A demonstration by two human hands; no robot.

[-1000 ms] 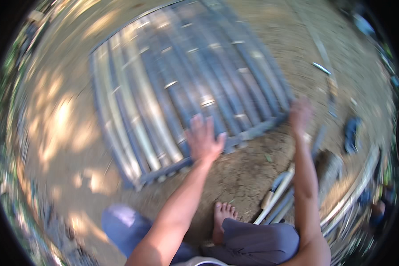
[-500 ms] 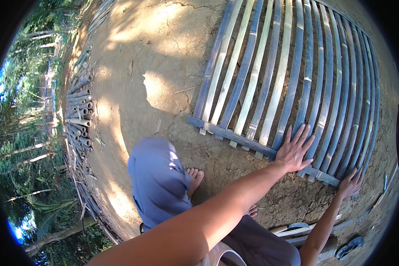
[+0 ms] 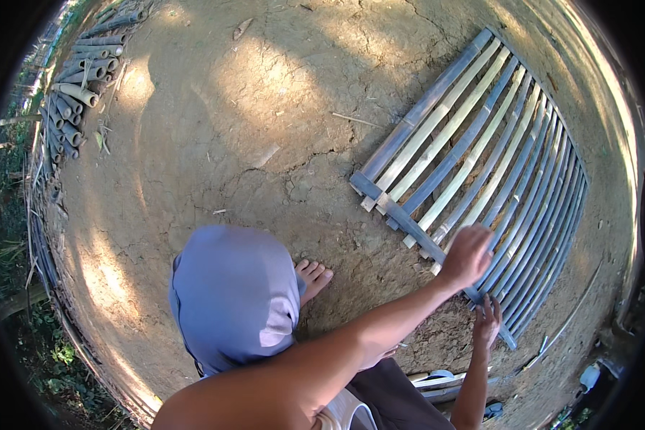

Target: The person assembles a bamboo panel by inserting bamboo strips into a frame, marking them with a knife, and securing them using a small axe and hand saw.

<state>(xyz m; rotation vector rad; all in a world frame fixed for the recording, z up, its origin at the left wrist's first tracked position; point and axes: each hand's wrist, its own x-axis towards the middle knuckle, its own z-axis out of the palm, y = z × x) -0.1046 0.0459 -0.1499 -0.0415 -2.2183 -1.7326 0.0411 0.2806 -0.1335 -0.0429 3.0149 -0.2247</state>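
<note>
A panel of split bamboo slats (image 3: 505, 166), some pale and some dark grey, lies on the ground to my right. A dark crossbar (image 3: 409, 224) runs across the slats' near ends, and short slat ends stick out past it. My left hand (image 3: 467, 255) is curled into a fist over the near ends of the middle slats. Nothing sticks out of it; whether it touches the slats I cannot tell. My right hand (image 3: 486, 320) rests at the crossbar closer to its right end, fingers stretched over the edge.
A stack of cut bamboo poles (image 3: 75, 93) lies at the far left. My bare foot (image 3: 313, 277) and a knee in grey-blue cloth (image 3: 235, 294) are left of the panel. Loose bamboo strips (image 3: 437, 381) lie near my right forearm, on brown cracked earth (image 3: 279, 193).
My left hand has gone from flat and spread on the slats to a fist. The right hand remains at the crossbar. My view has shifted, so the panel appears lower and smaller.
</note>
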